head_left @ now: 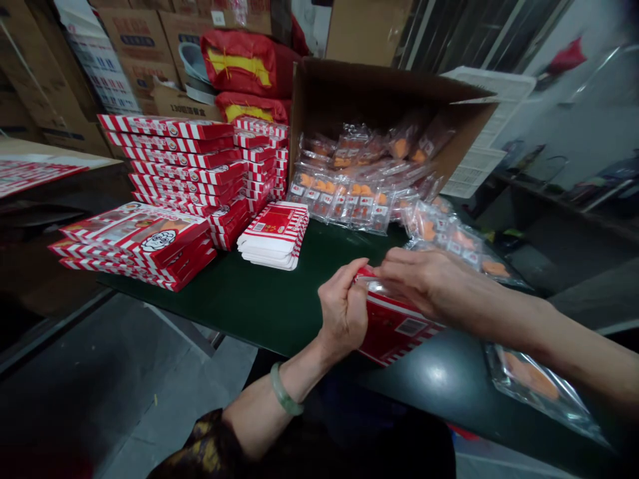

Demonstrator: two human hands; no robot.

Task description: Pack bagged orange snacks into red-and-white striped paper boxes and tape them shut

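Observation:
My left hand (343,307) wraps round the end of a red-and-white striped cardboard box (387,332), its thumb pressing at the top corner. Closed fingers of my right hand (419,278) pinch at the upper edge of the same box, close to the left thumb. Clear plastic shows at the box's opening under the right hand; what it wraps is mostly hidden. The box is tilted, with its barcode side facing me, over the front of the dark green table (239,306). A clear packet with orange pieces (532,376) lies below my right forearm.
Flattened striped cartons (272,233) lie in a pile on the table. Left of them stand stacked filled-out boxes (180,163). A large carton (389,86) on its side spills clear packets (349,199); more packets (459,239) lie to its right. Red bundles (249,63) stand behind.

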